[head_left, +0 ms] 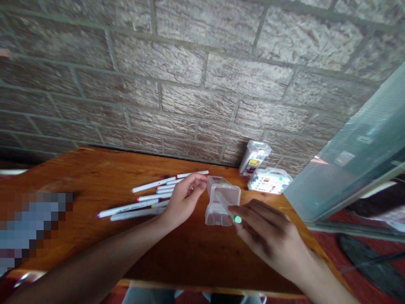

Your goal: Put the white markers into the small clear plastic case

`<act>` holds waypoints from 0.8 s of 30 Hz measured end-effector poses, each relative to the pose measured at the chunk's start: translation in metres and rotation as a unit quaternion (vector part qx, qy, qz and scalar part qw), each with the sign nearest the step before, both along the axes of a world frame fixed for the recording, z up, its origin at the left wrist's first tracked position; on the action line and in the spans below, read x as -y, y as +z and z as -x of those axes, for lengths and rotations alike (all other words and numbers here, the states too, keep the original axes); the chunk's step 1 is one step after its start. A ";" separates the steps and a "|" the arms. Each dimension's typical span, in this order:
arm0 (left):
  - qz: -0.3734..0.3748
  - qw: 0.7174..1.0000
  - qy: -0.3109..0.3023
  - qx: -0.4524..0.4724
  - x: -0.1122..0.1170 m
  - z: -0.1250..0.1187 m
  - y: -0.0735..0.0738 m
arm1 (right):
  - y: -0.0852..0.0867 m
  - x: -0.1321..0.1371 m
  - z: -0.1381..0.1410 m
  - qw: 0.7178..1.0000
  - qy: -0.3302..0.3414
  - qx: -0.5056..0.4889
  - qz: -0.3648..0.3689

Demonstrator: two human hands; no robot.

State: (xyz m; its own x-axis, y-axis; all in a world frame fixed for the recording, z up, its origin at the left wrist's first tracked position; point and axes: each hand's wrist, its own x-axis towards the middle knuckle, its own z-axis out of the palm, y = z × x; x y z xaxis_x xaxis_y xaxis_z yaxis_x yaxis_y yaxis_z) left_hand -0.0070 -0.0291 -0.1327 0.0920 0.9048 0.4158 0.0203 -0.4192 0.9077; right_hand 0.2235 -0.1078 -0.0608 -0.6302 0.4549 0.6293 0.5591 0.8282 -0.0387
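Observation:
A translucent plastic marker case (222,202) stands on the wooden table (193,249), with a label showing at its far end. My left hand (185,199) reaches across from the left, its fingertips at the case's upper left side. My right hand (264,234) grips a white marker (225,205) with a green tip, and the marker slants across the front of the case. Several loose white markers (148,202) with coloured ends lie on the table to the left of my left hand, and my wrist hides part of them.
A brick wall rises behind the table. Against it stand an upright marker case (255,158) and a flat case of markers (269,181). A glass panel (341,156) stands at the right. A pixelated blurred object (34,226) lies at the left.

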 end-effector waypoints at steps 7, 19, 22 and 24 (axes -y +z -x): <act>-0.002 0.999 -0.005 -0.044 -0.001 -0.001 -0.003 | -0.014 -0.018 0.013 0.995 -0.019 0.095 0.011; 0.010 0.998 -0.018 -0.061 0.001 -0.002 -0.005 | -0.029 -0.027 0.023 0.993 -0.060 0.097 -0.004; 0.014 0.997 -0.023 -0.069 0.004 -0.004 -0.006 | -0.034 -0.025 0.021 0.995 -0.073 0.074 0.011; 0.016 0.997 -0.021 -0.074 0.006 -0.005 -0.006 | -0.036 -0.024 0.021 0.993 -0.092 0.069 0.034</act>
State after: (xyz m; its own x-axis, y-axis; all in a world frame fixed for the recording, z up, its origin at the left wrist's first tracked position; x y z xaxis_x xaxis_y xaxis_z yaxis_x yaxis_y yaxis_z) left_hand -0.0018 -0.0353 -0.1386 0.1879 0.9115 0.3658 0.1383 -0.3933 0.9090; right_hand 0.2023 -0.0836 -0.0968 -0.6106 0.6087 0.5067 0.7043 0.7099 -0.0042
